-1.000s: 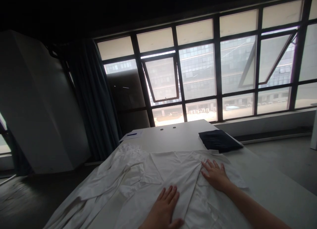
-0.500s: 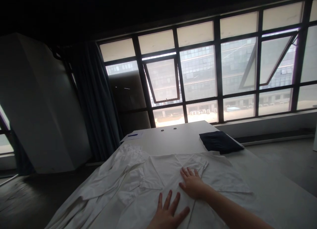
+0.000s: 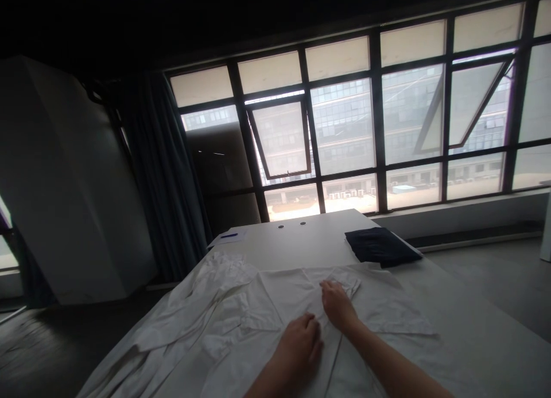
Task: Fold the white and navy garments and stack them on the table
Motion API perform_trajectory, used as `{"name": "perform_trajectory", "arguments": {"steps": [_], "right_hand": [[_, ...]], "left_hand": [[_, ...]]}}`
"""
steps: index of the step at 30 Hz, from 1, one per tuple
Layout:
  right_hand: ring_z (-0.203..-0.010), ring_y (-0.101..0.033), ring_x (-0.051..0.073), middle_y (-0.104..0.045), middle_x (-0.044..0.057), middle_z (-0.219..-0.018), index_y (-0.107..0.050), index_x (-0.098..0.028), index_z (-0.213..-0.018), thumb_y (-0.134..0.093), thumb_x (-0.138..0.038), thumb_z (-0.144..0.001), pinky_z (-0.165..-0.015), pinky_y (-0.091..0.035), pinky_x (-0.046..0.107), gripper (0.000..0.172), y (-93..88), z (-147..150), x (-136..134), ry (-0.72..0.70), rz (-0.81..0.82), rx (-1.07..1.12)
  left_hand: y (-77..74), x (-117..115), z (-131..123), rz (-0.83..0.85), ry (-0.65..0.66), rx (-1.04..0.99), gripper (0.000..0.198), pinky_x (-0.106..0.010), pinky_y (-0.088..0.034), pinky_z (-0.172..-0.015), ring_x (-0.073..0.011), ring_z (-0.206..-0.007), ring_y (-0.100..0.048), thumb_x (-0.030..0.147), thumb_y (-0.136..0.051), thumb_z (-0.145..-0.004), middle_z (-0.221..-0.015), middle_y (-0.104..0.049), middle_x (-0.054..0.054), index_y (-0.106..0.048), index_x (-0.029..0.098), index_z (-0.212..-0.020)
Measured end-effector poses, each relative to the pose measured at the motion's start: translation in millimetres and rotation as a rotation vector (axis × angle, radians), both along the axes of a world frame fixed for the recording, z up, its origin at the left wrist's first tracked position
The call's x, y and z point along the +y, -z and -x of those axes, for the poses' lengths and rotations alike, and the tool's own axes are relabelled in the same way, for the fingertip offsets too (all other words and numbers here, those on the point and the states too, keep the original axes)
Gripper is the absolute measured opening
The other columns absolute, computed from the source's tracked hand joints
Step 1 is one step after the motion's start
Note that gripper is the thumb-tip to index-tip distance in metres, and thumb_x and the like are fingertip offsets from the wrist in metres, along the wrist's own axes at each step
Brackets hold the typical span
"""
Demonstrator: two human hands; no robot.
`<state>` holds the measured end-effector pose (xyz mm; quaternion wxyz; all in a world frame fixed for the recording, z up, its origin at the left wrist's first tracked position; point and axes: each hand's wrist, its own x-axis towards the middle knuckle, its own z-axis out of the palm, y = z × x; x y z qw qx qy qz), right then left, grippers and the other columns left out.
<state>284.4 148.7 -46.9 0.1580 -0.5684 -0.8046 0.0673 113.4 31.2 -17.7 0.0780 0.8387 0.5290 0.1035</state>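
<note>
The thin white cloth garment (image 3: 293, 295) lies spread and lightly creased on a long white flat-topped table (image 3: 297, 246). Both bare hands are at the middle of the garment, near each other but apart. The left hand (image 3: 301, 338) is on its nearer part, slightly blurred, fingers bent inward. The right hand (image 3: 338, 306) is a little farther along it, fingers likewise curled, fingertips down at the cloth. Whether either hand pinches a fold cannot be told.

Left of the garment runs a heap of crumpled white fabric (image 3: 181, 329); whether the two are joined is unclear. Just beyond the garment's far right edge is a folded piece of dark navy fabric (image 3: 381, 247). Past its far left corner, a white sheet of paper (image 3: 238, 237) bears a slim blue pen (image 3: 229, 235). Directly beyond the garment, two small round cable holes (image 3: 302, 223) pierce the tabletop. Farther off behind the garment stand dark-framed glass windows (image 3: 343, 123), two panes tilted open, with a dark blue cloth curtain (image 3: 167, 180) to its far left.
</note>
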Motion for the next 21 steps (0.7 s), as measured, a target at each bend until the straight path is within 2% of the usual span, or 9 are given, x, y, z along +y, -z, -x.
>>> {"name": "perform_trajectory", "arguments": {"steps": [2,3,5,7,9,12,17,21], "right_hand": [[-0.139,-0.045,0.026,-0.055,0.017,-0.148,-0.053,-0.014,-0.144,-0.022,-0.021,-0.099,-0.120,-0.019,0.040,0.055,1.7,-3,1,0.025,-0.003,-0.001],[-0.141,-0.044,0.027,-0.053,0.018,-0.149,-0.053,-0.012,-0.144,-0.025,-0.022,-0.098,-0.120,-0.019,0.041,0.055,2.8,-3,2,0.034,0.000,-0.007],[-0.147,-0.033,0.031,-0.042,0.020,-0.157,-0.045,-0.007,-0.150,-0.030,-0.030,-0.098,-0.121,-0.014,0.045,0.059,5.3,-4,5,0.038,0.012,-0.025],[-0.152,-0.023,0.033,-0.031,0.019,-0.163,-0.037,-0.006,-0.154,-0.031,-0.044,-0.098,-0.123,-0.008,0.048,0.069,7.7,-6,8,0.020,0.035,-0.048],[-0.154,-0.017,0.032,-0.026,0.016,-0.166,-0.033,-0.009,-0.157,-0.028,-0.056,-0.097,-0.123,-0.003,0.049,0.077,9.1,-11,12,-0.010,0.061,-0.069],[-0.155,-0.013,0.031,-0.022,0.012,-0.168,-0.028,-0.013,-0.159,-0.025,-0.066,-0.094,-0.123,0.003,0.053,0.084,9.1,-27,21,-0.026,0.086,-0.091],[-0.156,-0.011,0.030,-0.019,0.010,-0.168,-0.024,-0.015,-0.161,-0.024,-0.067,-0.094,-0.123,-0.001,0.051,0.085,8.6,-52,31,-0.017,0.103,-0.116],[-0.155,-0.014,0.029,-0.021,0.008,-0.168,-0.025,-0.019,-0.161,-0.025,-0.064,-0.096,-0.123,-0.004,0.052,0.079,8.9,-72,34,-0.014,0.100,-0.137]], "left_hand": [[1.6,17,-9,0.066,-0.031,0.013,0.067,-0.044,-0.023,-0.124,-0.0288,-0.149,-0.032,0.057,-0.042,-0.097,-0.162,-0.036,-0.011,-0.041,0.021,-0.154],[3.3,25,-12,0.100,-0.037,0.021,0.075,-0.046,-0.016,-0.126,-0.0298,-0.153,-0.023,0.061,-0.040,-0.096,-0.166,-0.027,-0.011,-0.033,0.019,-0.158],[7.0,34,-13,0.151,-0.038,0.028,0.084,-0.050,-0.006,-0.127,-0.0303,-0.156,-0.011,0.066,-0.036,-0.096,-0.169,-0.015,-0.010,-0.019,0.017,-0.162],[9.4,35,-10,0.164,-0.042,0.029,0.088,-0.050,-0.003,-0.127,-0.0294,-0.156,-0.005,0.069,-0.035,-0.095,-0.169,-0.008,-0.009,-0.012,0.018,-0.163],[10.4,29,-3,0.158,-0.051,0.035,0.090,-0.048,-0.002,-0.127,-0.0283,-0.156,-0.001,0.071,-0.035,-0.094,-0.169,-0.004,-0.008,-0.010,0.017,-0.162],[9.7,16,10,0.160,-0.069,0.045,0.094,-0.047,-0.003,-0.127,-0.0276,-0.156,0.000,0.075,-0.036,-0.093,-0.169,-0.002,-0.008,-0.013,0.016,-0.162],[10.4,-4,40,0.155,-0.037,0.101,0.098,-0.048,-0.009,-0.128,-0.0289,-0.156,-0.005,0.079,-0.039,-0.091,-0.168,-0.003,-0.009,-0.012,0.017,-0.162],[18.4,-19,74,0.105,-0.008,0.126,0.088,-0.051,-0.014,-0.127,-0.0297,-0.155,-0.009,0.074,-0.037,-0.095,-0.167,-0.006,-0.008,-0.012,0.022,-0.162]]}}
